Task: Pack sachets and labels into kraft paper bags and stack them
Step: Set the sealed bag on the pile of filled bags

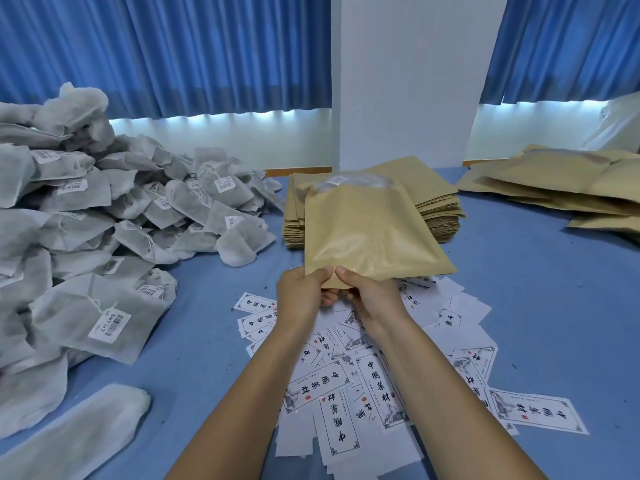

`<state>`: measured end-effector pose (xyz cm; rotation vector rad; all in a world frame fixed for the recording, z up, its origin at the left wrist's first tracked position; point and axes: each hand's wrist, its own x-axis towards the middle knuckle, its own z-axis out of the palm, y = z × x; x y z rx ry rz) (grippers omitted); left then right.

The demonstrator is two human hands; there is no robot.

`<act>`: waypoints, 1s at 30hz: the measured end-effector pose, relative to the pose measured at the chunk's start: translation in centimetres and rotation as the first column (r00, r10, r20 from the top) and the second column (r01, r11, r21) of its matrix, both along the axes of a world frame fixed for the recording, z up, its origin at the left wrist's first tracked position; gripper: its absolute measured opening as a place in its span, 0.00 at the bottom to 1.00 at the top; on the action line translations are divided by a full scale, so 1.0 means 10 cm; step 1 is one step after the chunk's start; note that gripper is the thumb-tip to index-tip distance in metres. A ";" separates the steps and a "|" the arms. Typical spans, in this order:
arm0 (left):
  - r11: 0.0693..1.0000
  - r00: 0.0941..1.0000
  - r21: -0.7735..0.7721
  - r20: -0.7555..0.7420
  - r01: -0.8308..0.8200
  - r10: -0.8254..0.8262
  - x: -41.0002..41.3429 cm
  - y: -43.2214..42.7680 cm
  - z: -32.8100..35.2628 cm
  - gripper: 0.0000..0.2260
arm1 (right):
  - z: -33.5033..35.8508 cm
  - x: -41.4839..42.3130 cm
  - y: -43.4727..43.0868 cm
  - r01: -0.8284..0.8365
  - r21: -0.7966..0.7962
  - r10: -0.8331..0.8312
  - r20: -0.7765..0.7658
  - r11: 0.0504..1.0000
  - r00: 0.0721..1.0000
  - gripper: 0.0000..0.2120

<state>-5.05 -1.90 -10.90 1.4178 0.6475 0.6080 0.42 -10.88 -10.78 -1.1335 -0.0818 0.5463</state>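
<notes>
Forearms (235, 403) reach in from the near edge toward a kraft bag (374, 233) held up over the blue table (519, 289); every place below is given from that bag. To its left, a big heap of grey sachets (104, 209) with barcode tags sprawls across the table. Well off to its right lie the filled bags (571, 181), loosely overlapped. Directly behind it stands a squared stack of empty kraft bags (440, 202). The held bag itself looks puffed, with something pale showing at its far end; whether a label is inside cannot be told. Beneath it and nearer, printed labels (346, 386) are scattered. At its near edge, the left hand (301, 292) and right hand (374, 299) each pinch the paper, thumbs on top, knuckles close together.

This looks like a loaded bag being settled. The next move probably calls for carrying it rightward and laying it flat on the filled bags without spilling from the far end.
</notes>
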 end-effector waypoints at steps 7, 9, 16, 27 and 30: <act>0.992 0.996 -0.102 0.042 -0.079 0.084 0.00 0.09 0.01 0.06 | 0.02 0.06 -0.03 0.067 -0.014 -0.067 0.003 0.998 0.998 0.08; 0.993 0.997 -0.092 0.029 -0.073 0.076 0.00 0.08 0.01 0.07 | 0.01 0.07 -0.04 0.053 -0.034 -0.054 -0.014 0.998 0.998 0.08; 0.991 0.994 -0.100 0.048 -0.090 0.095 -0.01 0.08 0.04 0.08 | 0.05 0.11 -0.06 0.083 0.048 -0.081 -0.040 0.995 0.996 0.07; 0.987 0.986 -0.049 0.068 -0.151 0.154 -0.03 0.11 0.00 0.10 | 0.08 0.17 -0.14 0.145 0.064 -0.143 -0.041 0.987 0.989 0.10; 0.988 0.986 -0.052 0.075 -0.142 0.146 -0.01 0.10 -0.01 0.10 | 0.08 0.16 -0.13 0.160 0.060 -0.159 -0.016 0.985 0.987 0.14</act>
